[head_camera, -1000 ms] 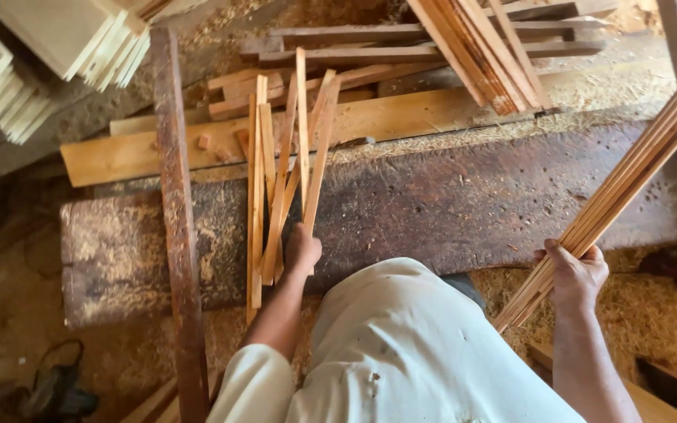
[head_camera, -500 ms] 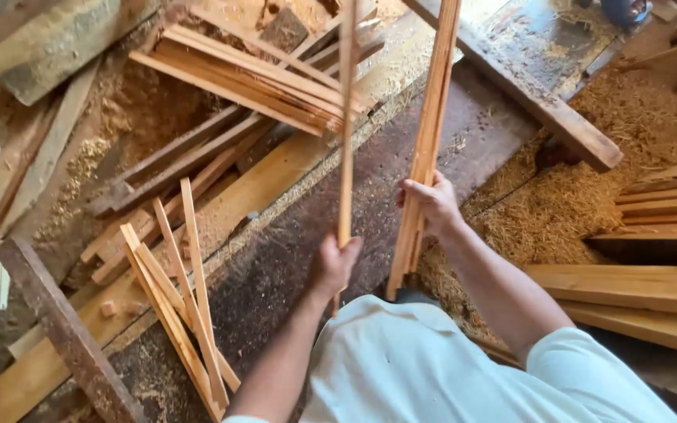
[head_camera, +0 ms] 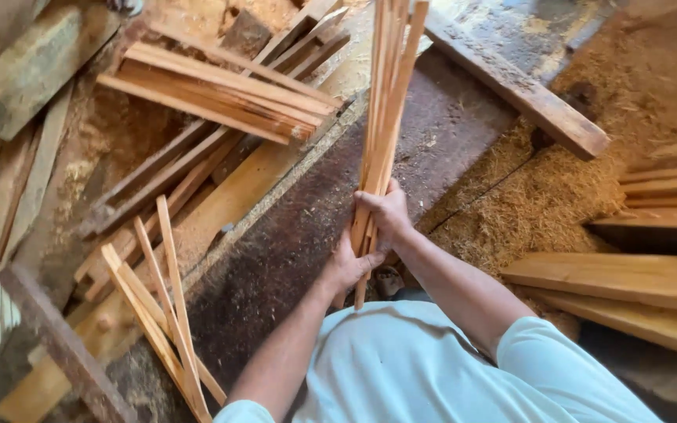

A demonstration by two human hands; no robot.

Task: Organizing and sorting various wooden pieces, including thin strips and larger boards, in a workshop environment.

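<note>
Both hands, left hand (head_camera: 348,266) below and right hand (head_camera: 388,215) above, are closed around the lower end of a bundle of thin wooden strips (head_camera: 384,117), held upright over the dark worktop (head_camera: 291,243), apparently to keep the strips together.

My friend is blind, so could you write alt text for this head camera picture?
Both hands, left and right, grip a bundle of thin wood strips upright over a dark bench. A few loose strips lean at the left, with stacked strips behind and sawdust on the right.
</note>
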